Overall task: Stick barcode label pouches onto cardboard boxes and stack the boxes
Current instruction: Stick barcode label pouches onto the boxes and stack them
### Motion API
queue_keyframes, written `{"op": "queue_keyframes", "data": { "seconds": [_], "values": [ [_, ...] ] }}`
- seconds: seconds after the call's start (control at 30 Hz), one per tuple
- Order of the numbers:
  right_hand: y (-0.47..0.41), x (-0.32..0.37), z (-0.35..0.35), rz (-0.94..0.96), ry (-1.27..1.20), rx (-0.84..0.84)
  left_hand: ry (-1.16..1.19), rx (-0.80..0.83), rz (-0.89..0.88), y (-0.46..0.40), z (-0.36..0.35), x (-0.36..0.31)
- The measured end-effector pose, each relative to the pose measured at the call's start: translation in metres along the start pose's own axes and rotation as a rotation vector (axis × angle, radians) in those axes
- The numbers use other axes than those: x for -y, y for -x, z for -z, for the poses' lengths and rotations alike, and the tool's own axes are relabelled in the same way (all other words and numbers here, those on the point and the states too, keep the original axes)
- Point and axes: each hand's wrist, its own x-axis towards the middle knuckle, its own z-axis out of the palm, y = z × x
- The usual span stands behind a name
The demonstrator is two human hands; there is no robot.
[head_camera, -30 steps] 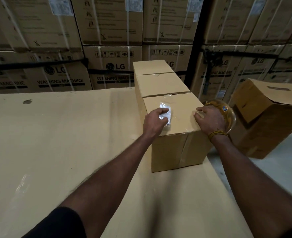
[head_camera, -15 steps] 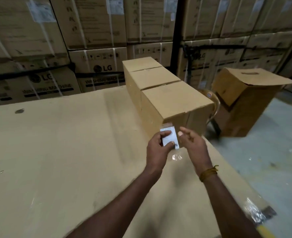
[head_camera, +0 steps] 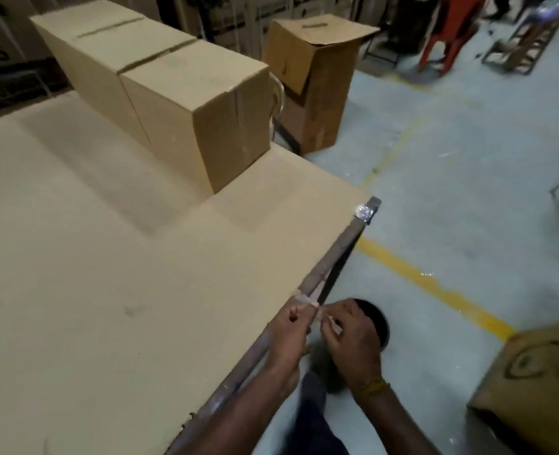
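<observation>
Several plain cardboard boxes [head_camera: 192, 103] stand in a row on the far right part of the cardboard-covered table [head_camera: 107, 290]. My left hand [head_camera: 288, 336] and my right hand [head_camera: 353, 336] are together just past the table's near right edge, well in front of the boxes. Both pinch a small clear label pouch [head_camera: 321, 318] between their fingertips. The pouch is blurred and mostly hidden by my fingers.
The table's metal edge bar [head_camera: 334, 257] runs diagonally by my hands. An open brown carton [head_camera: 314, 80] stands on the floor behind the row. Another carton [head_camera: 534, 389] sits at lower right. A yellow line [head_camera: 436, 287] crosses the grey floor; red chairs [head_camera: 449, 31] stand far back.
The pouch came off the nearest box's top into both hands. My hands drew back from the boxes to the table's right edge, and my view swung right and down.
</observation>
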Motion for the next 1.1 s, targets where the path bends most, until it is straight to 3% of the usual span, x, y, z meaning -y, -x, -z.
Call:
{"op": "queue_keyframes", "data": {
  "seconds": [0.13,0.23,0.3,0.43,0.5,0.7,1.0,1.1],
  "values": [
    [0.043,-0.034,0.008,0.028,0.195,-0.002,0.092,0.074,0.270,-0.001,-0.025,0.034],
    [0.069,-0.072,0.005,-0.173,0.095,0.039,0.123,0.044,0.379,-0.010,-0.045,0.063],
    [0.079,-0.093,0.000,-0.444,-0.116,0.017,0.109,0.001,0.429,-0.023,-0.058,0.078],
    [0.081,-0.148,-0.014,-1.205,-0.662,-0.038,0.049,-0.039,0.525,-0.069,-0.094,0.119],
    [0.078,-0.179,-0.023,-1.413,-0.858,0.002,0.018,-0.053,0.541,-0.099,-0.112,0.143],
    [0.050,-0.293,-0.076,-1.598,-1.051,-0.106,-0.027,-0.095,0.592,-0.209,-0.170,0.221],
    [0.018,-0.480,-0.184,-1.682,-0.967,-0.147,-0.042,-0.138,0.598,-0.377,-0.234,0.334],
    [0.021,-0.534,-0.215,-1.727,-0.931,-0.069,-0.098,-0.145,0.656,-0.420,-0.237,0.375]
  ]
}}
